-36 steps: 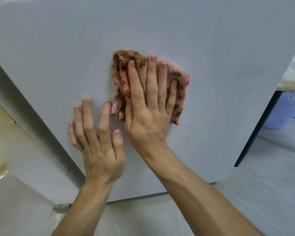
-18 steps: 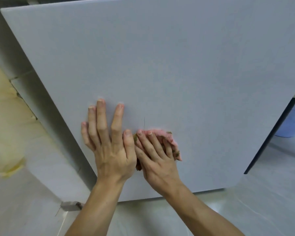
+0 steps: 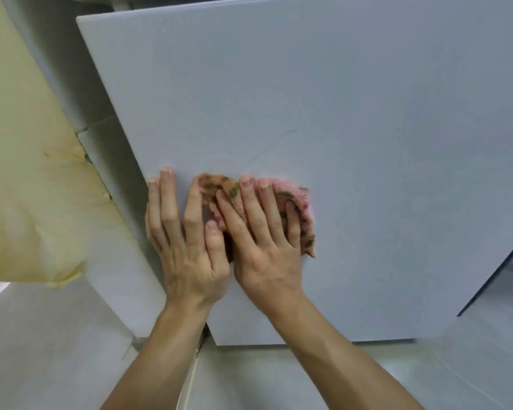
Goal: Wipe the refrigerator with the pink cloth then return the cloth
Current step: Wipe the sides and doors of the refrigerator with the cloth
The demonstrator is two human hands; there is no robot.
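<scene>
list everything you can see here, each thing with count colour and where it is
refrigerator: one, pale grey, fills most of the view
cloth: one, pink with green patches, bunched against the refrigerator under the right hand
thin line: one, dark, on the refrigerator just above the cloth
sheet: one, pale yellow, far left beside the refrigerator
floor: pale grey, along the bottom
left hand: one, flat on the refrigerator, fingers straight, beside the cloth
right hand: one, spread over the cloth, pressing it to the refrigerator
</scene>
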